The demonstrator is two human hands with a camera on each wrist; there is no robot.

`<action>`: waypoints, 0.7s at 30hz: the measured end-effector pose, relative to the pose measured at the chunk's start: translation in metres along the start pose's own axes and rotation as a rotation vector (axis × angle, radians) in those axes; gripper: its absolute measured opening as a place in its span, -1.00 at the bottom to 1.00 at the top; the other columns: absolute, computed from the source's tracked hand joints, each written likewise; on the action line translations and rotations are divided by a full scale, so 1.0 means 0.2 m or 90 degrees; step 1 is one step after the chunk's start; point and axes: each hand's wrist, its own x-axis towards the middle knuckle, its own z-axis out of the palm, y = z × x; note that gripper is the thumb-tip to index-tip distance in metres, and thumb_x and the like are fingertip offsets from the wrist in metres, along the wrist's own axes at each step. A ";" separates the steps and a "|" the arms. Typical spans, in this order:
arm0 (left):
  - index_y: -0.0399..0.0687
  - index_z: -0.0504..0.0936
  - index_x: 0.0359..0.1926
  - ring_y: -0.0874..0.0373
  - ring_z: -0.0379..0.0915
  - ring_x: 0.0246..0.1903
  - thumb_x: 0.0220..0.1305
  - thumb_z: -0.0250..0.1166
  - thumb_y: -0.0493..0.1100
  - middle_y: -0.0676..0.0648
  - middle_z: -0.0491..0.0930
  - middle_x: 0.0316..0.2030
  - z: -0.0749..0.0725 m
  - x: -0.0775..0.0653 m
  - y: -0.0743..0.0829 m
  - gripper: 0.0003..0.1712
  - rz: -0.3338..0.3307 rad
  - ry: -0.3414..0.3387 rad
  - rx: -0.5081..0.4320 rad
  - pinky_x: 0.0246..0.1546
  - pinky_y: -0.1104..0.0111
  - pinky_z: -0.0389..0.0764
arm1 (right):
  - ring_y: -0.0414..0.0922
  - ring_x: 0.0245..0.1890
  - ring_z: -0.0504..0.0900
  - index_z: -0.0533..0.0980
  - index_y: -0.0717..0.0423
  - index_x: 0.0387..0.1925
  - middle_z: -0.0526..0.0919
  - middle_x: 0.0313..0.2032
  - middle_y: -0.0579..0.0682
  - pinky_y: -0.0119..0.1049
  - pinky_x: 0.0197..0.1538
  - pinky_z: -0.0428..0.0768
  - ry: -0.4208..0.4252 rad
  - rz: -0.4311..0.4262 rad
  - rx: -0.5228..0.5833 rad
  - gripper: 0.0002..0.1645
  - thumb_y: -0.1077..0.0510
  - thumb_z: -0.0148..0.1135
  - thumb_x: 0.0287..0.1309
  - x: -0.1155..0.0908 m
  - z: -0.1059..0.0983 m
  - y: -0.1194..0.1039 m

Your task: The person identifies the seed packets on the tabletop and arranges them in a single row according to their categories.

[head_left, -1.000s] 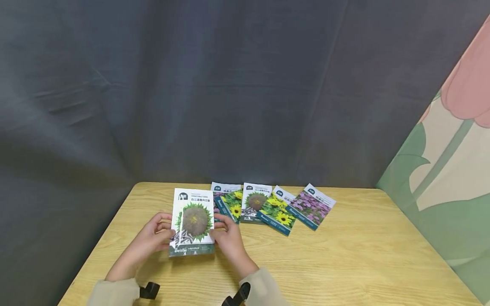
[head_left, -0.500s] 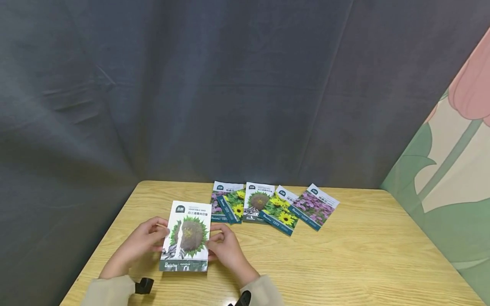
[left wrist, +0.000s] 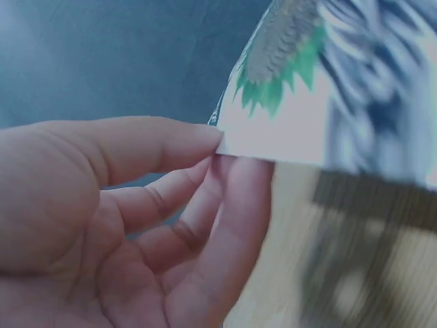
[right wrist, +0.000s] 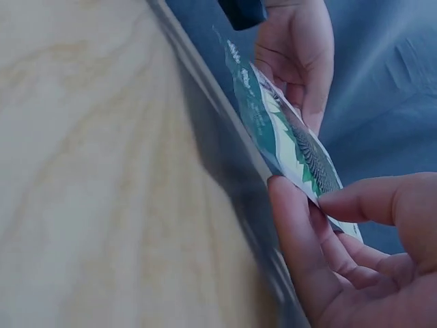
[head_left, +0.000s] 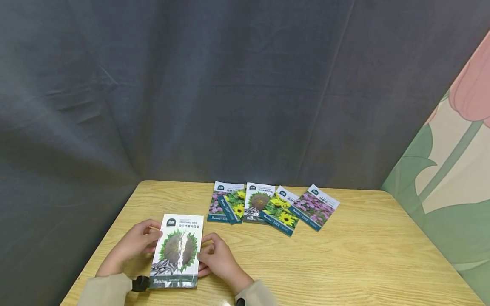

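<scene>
A white seed packet [head_left: 178,250] with a sunflower head printed on it is held up over the table's front left. My left hand [head_left: 139,242] pinches its left edge; in the left wrist view the thumb [left wrist: 171,143] lies on the printed face and the fingers are behind. The opposite edge is pinched by my right hand [head_left: 218,257], and the right wrist view shows the thumb [right wrist: 362,199] on the front with fingers curled behind the packet [right wrist: 293,137]. Its face is tilted up and catches a bright streak of light.
Several more seed packets lie along the table's back edge: a purple-flower one [head_left: 216,208], a yellow-flower one [head_left: 237,205], a sunflower one [head_left: 258,199], another yellow one [head_left: 281,212] and another purple one [head_left: 314,206], some overlapping. A dark curtain [head_left: 237,93] hangs behind the wooden table [head_left: 344,255].
Both hands have brought the sunflower packet nearer to me and slightly left, lower in the head view. The packets at the back stay in their places on the table.
</scene>
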 end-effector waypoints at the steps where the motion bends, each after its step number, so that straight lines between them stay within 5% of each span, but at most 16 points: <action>1: -0.51 0.41 0.10 0.06 0.49 -0.38 0.46 0.14 -0.34 -0.17 0.54 -0.27 0.00 0.00 -0.01 -0.69 0.001 0.002 0.010 -0.44 0.29 0.66 | -0.07 -0.62 0.64 0.40 0.23 0.02 0.61 -0.46 0.05 -0.11 -0.51 0.73 -0.003 0.001 -0.003 -0.63 0.47 0.18 0.19 0.00 0.01 0.00; 13: -0.46 0.41 0.01 0.06 0.55 -0.39 0.43 0.14 -0.35 -0.19 0.55 -0.33 -0.02 0.01 -0.05 -0.76 -0.059 0.016 0.072 -0.42 0.18 0.70 | 0.04 -0.59 0.73 0.42 0.24 0.04 0.68 -0.48 0.06 -0.20 -0.51 0.73 -0.035 0.008 -0.025 -0.63 0.48 0.20 0.23 -0.01 0.07 0.06; 21: -0.44 0.40 -0.04 0.05 0.56 -0.38 0.40 0.24 -0.27 -0.28 0.53 -0.22 -0.03 0.01 -0.06 -0.70 -0.103 0.017 0.103 -0.40 0.18 0.68 | -0.07 -0.57 0.71 0.49 0.38 0.14 0.72 -0.47 0.05 -0.25 -0.50 0.72 -0.011 -0.011 -0.049 -0.52 0.51 0.28 0.16 0.00 0.11 0.07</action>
